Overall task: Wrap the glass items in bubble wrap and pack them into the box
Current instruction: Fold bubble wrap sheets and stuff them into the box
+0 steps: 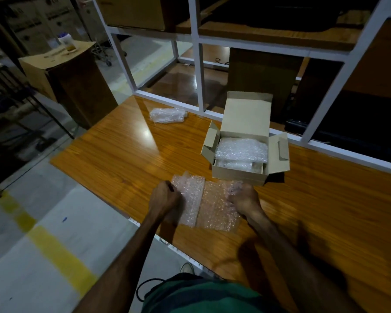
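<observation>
A sheet of bubble wrap (209, 205) lies on the wooden table (122, 159) in front of me, partly folded over something I cannot make out. My left hand (165, 196) grips its left edge with curled fingers. My right hand (244, 196) pinches its right edge. Just behind them stands an open cardboard box (239, 175) with its lid up, holding bubble-wrapped bundles (240, 150). Another wrapped bundle (168, 115) lies at the far left of the table.
A white-framed glass partition (200, 71) runs along the table's far edge. A tall cardboard carton (77, 86) with a jar (67, 42) on top stands on the floor to the left. Yellow floor markings (61, 258) run past the table's near-left edge.
</observation>
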Tool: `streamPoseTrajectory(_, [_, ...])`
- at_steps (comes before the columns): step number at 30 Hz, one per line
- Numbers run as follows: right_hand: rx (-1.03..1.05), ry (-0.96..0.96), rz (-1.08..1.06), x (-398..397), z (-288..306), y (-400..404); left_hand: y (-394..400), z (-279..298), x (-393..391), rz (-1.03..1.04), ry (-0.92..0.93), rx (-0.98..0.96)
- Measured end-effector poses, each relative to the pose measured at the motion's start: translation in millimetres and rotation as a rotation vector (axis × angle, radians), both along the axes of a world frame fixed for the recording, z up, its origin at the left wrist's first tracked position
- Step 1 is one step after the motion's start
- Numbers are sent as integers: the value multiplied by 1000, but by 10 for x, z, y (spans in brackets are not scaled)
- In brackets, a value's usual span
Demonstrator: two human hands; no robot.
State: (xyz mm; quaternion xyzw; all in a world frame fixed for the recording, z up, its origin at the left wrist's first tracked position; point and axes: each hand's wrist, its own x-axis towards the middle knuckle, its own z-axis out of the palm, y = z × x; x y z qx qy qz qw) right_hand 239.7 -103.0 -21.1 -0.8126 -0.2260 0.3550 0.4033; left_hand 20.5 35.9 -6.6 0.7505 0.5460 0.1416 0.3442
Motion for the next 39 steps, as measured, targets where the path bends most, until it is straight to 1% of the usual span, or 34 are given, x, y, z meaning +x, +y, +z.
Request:
streamPoseTrajectory(2, [-13, -27, -5, 37, -11, -29, 143, 84, -76, -4, -102, -57])
streamPoseTrajectory(4, [-34, -58, -20, 78, -10, -46, 341, 172, -211, 20, -188, -155])
streamPoseTrajectory(8, [-101, -138, -43, 180, 23, -55, 761, 393, -581, 108, -279, -260])
streamPoseTrajectory(13, [-43, -121, -50, 340, -15, -130, 1161, 484, -1008, 102, -274, -285])
streamPoseTrajectory(18, [29, -149, -2, 453, 27, -229, 1281, 408, -1215, 199, -336, -367])
streamPoseTrajectory(21, [37, -136, -25, 513, 63, -281, 1352, 296, -1306, 219, -285, -375])
streamPoseTrajectory(24, [47, -210, 35, 581, 43, -365, 1377, 217, -1379, 209, -247, -346])
streamPoseTrajectory(28, [58, -366, 183, 625, 18, -532, 1318, 154, -1373, 231, -298, -312])
streamPoseTrajectory(30, [27, -438, 249, 640, 12, -599, 1309, 131, -1356, 243, -269, -267])
streamPoseTrajectory(33, [-56, -577, 357, 657, -40, -649, 1322, 105, -1326, 154, -144, -160])
streamPoseTrajectory(37, [-141, -568, 384, 547, 79, -642, 1325, 121, -1224, 63, 78, -49])
streamPoseTrajectory(39, [-157, -646, 382, 469, 178, -618, 1307, 139, -1138, -47, 204, -1])
